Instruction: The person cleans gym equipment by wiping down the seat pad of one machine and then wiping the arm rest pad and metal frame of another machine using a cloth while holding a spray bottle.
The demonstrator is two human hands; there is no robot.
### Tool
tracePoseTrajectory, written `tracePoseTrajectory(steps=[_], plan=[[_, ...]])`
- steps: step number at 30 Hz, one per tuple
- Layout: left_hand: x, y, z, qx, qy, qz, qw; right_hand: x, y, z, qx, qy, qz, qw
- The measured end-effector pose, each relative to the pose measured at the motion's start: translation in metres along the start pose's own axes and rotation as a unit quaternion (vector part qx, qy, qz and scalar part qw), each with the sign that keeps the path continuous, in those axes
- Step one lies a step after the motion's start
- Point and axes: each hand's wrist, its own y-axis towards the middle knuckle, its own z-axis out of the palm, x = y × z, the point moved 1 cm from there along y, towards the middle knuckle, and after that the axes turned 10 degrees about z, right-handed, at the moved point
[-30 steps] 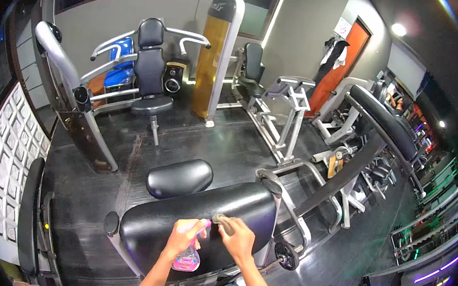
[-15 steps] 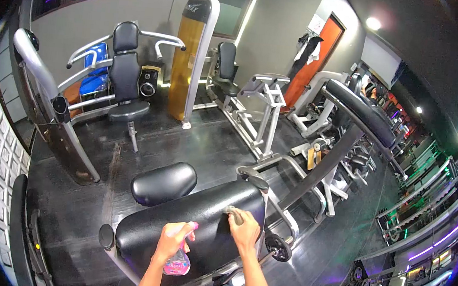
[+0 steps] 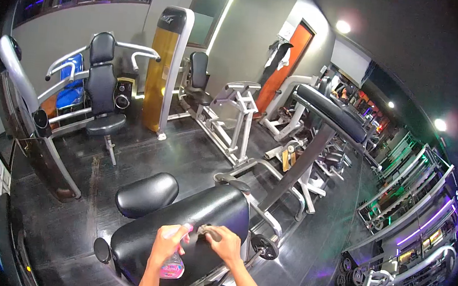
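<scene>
My left hand is closed round the neck of a spray bottle with a pink label and a pink nozzle. It holds the bottle over the near side of a wide black pad. My right hand is closed on a crumpled greyish cloth at the pad's surface, just right of the nozzle. My fingers cover part of the cloth. A smaller rounded black cushion sits just beyond the wide pad.
A seated press machine stands at the far left, beside a gold weight tower. A metal frame with a long black pad rises ahead to the right. A small black weight plate sits by the bench's right side. Racks line the right.
My right hand has drawn the cloth back across the pad, closer to the spray bottle in my left hand. The camera view has turned slightly right, so the room sits further left.
</scene>
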Motion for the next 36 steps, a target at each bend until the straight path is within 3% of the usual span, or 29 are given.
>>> tracePoseTrajectory(steps=[6,9,13,16,18,20,26,30,32,36], plan=[[0.005,-0.021,-0.015,-0.04,0.0,-0.011,0.999,-0.02,0.02,0.002,-0.073,0.008,0.053,0.996],[0.007,-0.035,-0.021,-0.049,-0.008,-0.003,0.999,-0.014,0.022,0.005,-0.056,0.003,0.084,0.995],[0.005,-0.053,-0.03,-0.087,-0.012,-0.011,0.996,0.011,0.007,0.017,-0.037,0.04,0.064,0.996],[0.006,-0.065,-0.035,-0.113,-0.002,-0.008,0.994,0.036,-0.02,0.021,0.006,0.059,-0.031,0.998],[0.01,-0.072,-0.038,-0.123,-0.008,-0.009,0.992,0.043,-0.037,0.02,0.081,0.041,-0.045,0.995],[0.016,-0.079,-0.041,-0.128,-0.01,0.001,0.992,0.036,-0.043,0.022,0.078,0.051,-0.066,0.993],[0.017,-0.096,-0.045,-0.124,0.009,-0.013,0.992,0.006,-0.013,0.01,-0.037,0.042,-0.006,0.998],[0.023,-0.101,-0.049,-0.131,0.012,-0.005,0.991,0.011,0.007,0.012,-0.059,0.027,0.055,0.996],[0.022,-0.104,-0.051,-0.154,0.005,0.008,0.988,0.027,0.008,0.02,-0.064,0.028,0.033,0.997],[0.027,-0.106,-0.054,-0.174,0.003,0.014,0.985,0.065,-0.01,0.033,0.019,0.062,-0.063,0.996]])
